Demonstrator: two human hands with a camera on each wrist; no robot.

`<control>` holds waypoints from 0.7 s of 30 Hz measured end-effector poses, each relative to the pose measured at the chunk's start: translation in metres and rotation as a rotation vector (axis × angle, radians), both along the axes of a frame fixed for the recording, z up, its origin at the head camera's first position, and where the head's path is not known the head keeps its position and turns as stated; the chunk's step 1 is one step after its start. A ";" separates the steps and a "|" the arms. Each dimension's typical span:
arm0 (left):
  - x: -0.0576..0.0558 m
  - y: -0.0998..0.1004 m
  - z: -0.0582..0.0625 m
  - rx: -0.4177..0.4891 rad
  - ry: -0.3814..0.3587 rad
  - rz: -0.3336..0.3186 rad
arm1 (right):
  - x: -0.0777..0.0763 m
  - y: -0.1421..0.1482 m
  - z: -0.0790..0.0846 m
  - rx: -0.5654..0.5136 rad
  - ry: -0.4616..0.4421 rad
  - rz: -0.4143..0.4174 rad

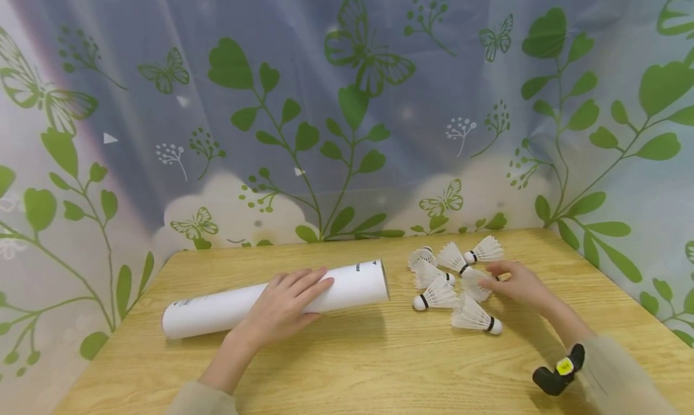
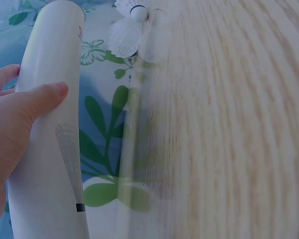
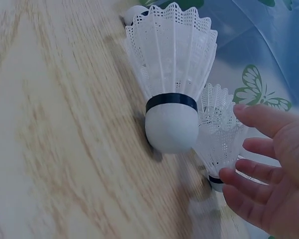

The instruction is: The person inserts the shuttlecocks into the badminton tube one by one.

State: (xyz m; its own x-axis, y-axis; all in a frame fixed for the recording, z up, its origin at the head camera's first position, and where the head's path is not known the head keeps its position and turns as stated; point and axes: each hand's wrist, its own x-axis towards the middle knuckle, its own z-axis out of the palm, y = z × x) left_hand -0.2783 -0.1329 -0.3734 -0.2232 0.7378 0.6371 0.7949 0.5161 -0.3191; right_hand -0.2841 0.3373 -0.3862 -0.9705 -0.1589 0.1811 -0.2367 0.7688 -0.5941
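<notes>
A long white tube [image 1: 358, 287] lies slantwise at the left of the table, its right end nearer the wall. My left hand [image 1: 284, 303] grips it around the middle, thumb on the near side, as the left wrist view also shows. Several white shuttlecocks with black bands lie loosely grouped to the right of the tube. My right hand [image 1: 520, 287] is at the group's right side, fingers loosely bent and apart, beside one shuttlecock [image 1: 476, 287]. In the right wrist view its thumb and fingertips are close to that shuttlecock's skirt [image 3: 217, 139]; whether they touch, I cannot tell.
The wood-grain table [image 1: 325, 373] ends at a hanging sheet [image 1: 379, 162] printed with green leaves and butterflies. Nearest to me in the group is one shuttlecock [image 1: 470, 314]; another [image 1: 485, 250] lies at the back. A black device [image 1: 558, 376] is at my right sleeve.
</notes>
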 end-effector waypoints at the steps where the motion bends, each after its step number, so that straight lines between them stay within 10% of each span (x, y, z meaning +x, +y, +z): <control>1: 0.000 0.000 0.000 -0.001 -0.001 0.001 | 0.001 0.001 0.000 -0.013 -0.006 0.000; 21: -0.002 -0.001 -0.004 -0.003 -0.002 0.008 | 0.009 0.010 -0.011 -0.144 0.018 -0.046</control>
